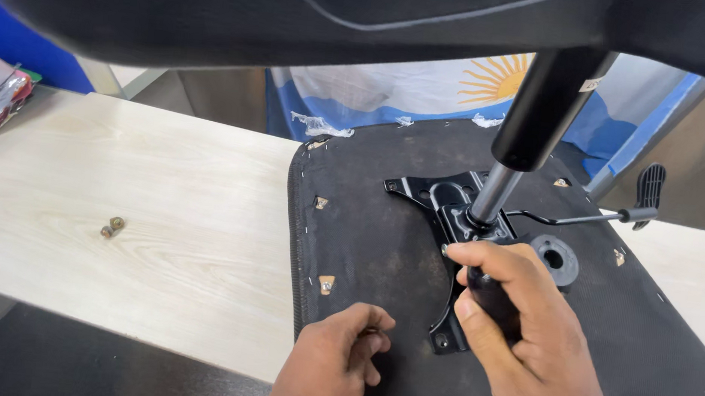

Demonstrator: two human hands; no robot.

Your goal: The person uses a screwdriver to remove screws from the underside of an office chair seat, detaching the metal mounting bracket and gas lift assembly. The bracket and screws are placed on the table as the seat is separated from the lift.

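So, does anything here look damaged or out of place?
Two things stand out. The fabric along the far edge of the upturned seat is torn and frayed, with white scraps showing. Two small bolts lie loose on the wooden table, apart from the seat. The mounting plate looks intact.

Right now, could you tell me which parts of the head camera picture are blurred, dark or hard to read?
In the head view, a dark blurred shape fills the top edge, too close to focus; the seat underside is black with little detail; the right hand is sharp on a dark tool handle; the pale table is evenly lit.
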